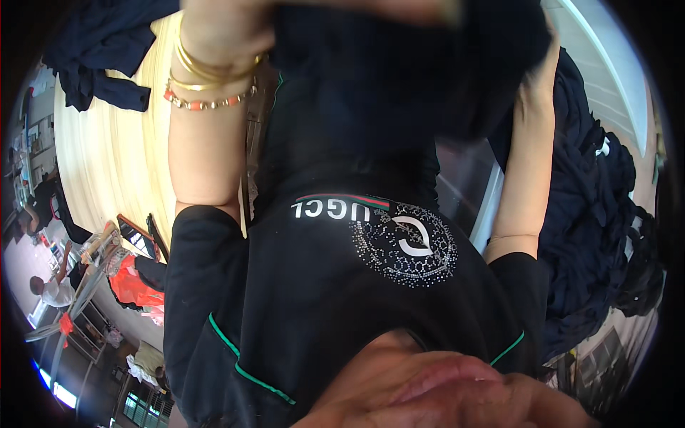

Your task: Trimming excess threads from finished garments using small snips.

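A dark navy cloth (421, 71), blurred by motion, is held up in front of my body at the top of the view. My left hand (225, 25), with gold bangles (207, 75) and a beaded bracelet (207, 102) at its wrist, grips the cloth from the left; its fingers run along the upper edge, smeared and partly cut off. On the other side, my right forearm (528, 150) reaches up to the cloth's right edge. Behind the fabric, the fingers of my right hand are hidden.
Dark garments (107, 43) lie on a pale wooden table (114, 157) at the left. A large heap of dark cloth (585, 214) sits close by my right arm. Further left are red fabric (135, 285) and another person in a pale top (57, 291).
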Available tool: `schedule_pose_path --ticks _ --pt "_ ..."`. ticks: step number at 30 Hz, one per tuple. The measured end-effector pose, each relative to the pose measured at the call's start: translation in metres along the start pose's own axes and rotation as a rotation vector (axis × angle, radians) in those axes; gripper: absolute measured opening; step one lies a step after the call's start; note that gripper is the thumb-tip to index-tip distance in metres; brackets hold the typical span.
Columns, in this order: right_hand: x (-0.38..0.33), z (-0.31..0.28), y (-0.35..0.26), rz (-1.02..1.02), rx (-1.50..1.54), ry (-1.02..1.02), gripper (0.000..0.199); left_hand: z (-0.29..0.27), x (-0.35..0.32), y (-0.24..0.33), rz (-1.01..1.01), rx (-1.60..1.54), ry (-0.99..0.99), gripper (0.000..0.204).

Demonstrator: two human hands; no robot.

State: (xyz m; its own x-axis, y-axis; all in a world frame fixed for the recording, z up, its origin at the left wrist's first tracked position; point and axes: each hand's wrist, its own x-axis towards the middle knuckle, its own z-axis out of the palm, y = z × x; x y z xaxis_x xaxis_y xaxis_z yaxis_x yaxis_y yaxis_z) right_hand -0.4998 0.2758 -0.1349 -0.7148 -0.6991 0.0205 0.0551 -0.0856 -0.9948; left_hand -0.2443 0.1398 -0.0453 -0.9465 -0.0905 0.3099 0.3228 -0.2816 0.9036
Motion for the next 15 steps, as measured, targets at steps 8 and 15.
schedule_pose_path --ticks 8,15 --pt "-0.002 -0.001 0.004 -0.026 0.046 -0.036 0.028 0.046 -0.081 -0.139 -0.729 0.888 -0.537 0.023" --pt "-0.006 -0.002 0.005 -0.085 -0.048 -0.145 0.027 0.032 -0.077 -0.130 -0.730 0.781 -0.450 0.031"
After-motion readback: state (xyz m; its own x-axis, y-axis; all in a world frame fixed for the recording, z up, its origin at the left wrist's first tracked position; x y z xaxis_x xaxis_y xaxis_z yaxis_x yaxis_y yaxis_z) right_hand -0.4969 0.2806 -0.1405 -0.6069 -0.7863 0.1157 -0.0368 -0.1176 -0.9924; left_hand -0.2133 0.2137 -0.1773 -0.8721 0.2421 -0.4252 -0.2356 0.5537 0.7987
